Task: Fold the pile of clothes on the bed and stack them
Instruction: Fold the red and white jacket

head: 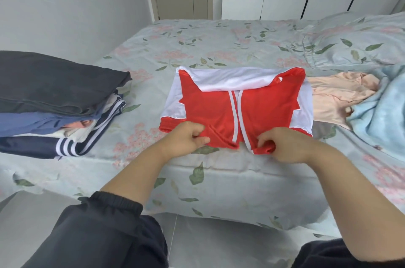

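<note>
— Where is the red-and-white garment (236, 105)?
— On the bed (219, 44), partly folded, right of the folded stack (54, 103). Left hand (186, 138) and right hand (285, 145) each pinch its near hem, fingers curled on cloth.

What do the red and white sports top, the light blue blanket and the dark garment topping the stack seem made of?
The red and white sports top: likely thin polyester knit; smooth, slight sheen, soft creases. The light blue blanket: probably fleece or plush; fuzzy, matte, thick rolls. The dark garment topping the stack: looks like heavier matte cotton, perhaps sweatshirt fabric.
</note>
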`<state>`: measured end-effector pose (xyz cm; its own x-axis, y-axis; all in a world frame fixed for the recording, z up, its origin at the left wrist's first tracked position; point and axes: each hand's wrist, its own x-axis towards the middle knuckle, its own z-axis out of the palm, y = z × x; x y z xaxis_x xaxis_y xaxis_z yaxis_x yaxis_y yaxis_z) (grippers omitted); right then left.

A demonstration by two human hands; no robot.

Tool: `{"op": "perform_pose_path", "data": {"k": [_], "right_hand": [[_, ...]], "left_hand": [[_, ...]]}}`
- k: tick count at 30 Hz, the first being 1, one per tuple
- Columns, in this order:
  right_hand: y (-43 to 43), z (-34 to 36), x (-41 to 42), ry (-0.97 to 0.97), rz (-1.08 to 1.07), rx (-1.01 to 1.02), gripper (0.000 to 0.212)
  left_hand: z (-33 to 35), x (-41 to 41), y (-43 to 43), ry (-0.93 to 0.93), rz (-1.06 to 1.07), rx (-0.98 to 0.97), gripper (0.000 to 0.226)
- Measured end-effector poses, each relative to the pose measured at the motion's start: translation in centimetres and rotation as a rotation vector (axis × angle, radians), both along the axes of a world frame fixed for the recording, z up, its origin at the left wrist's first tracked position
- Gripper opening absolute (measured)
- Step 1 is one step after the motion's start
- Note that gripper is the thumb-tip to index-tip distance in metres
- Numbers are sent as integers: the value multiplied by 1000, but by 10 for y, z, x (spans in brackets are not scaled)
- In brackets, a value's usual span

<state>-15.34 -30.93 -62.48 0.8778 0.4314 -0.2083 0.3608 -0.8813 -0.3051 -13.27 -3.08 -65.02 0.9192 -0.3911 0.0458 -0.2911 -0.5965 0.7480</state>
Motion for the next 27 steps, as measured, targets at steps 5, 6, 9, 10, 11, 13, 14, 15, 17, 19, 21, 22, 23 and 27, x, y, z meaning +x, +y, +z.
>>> {"op": "perform_pose_path", "data": {"k": [5,6,9,10,11,13,14,15,17,19,21,22,23,27], "right_hand": [[0,12,6,313,-28,-150,41],[7,11,9,176,-115,3,36],[30,-3,25,-184,-266,278,35],[38,-8,29,-185,-256,316,52],[45,-13,34,-160,-240,372,59],[56,-19,43,-138,-206,509,34],[59,-22,48,-142,-219,553,13],[62,-23,53,-151,-247,590,12],[67,-28,64,-184,-329,643,26],[70,-30,72,-207,-423,723,30],[73,-34,79,-207,-486,752,33],[74,-37,82,-194,-500,746,33],[75,-40,84,-189,-508,741,32],[78,-38,91,-254,-509,746,13]], "left_hand": [[13,15,-3,99,210,-453,20],[13,17,-6,110,240,-506,20],[15,24,-15,108,283,-539,22],[16,28,-17,93,287,-527,23],[16,32,-18,79,289,-505,23],[17,41,-20,58,282,-467,23],[17,46,-22,43,278,-452,25],[17,51,-23,18,293,-434,28],[18,59,-22,-50,364,-378,32],[17,66,-17,-15,376,-288,29],[15,70,-9,115,286,-115,32],[13,71,-5,165,234,-22,31],[13,73,-3,191,205,34,33],[12,81,1,186,289,-76,19]]}}
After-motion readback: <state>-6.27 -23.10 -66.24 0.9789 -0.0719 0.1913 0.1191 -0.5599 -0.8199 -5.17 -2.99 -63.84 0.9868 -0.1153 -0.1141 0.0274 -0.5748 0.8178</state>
